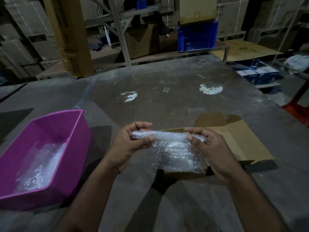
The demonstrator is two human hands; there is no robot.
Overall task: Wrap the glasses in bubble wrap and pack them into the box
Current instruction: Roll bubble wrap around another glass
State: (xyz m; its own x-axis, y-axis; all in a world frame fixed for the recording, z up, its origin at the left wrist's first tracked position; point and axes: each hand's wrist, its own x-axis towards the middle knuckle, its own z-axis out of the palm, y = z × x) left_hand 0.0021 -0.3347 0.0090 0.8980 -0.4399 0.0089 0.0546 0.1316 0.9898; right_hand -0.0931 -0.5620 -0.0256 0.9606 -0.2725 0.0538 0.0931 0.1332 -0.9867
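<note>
Both hands grasp one bubble-wrap bundle (168,139): left hand (132,144) fingers pinch its left end, right hand (212,148) fingers pinch its right end. One open cardboard box (234,141) sits directly beneath and behind the fingers on the tabletop (167,94). One pink bin (63,131), holding loose bubble wrap (40,164), stands left of the left-hand fingers.

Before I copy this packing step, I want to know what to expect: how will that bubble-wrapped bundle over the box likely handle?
The bubble-wrapped bundle probably flops: its lower part hangs loose toward the cardboard box while the left hand and right hand pinch the rolled top. The glossy film may be slippery. Contents are blurred; if glass, likely fragile.
</note>
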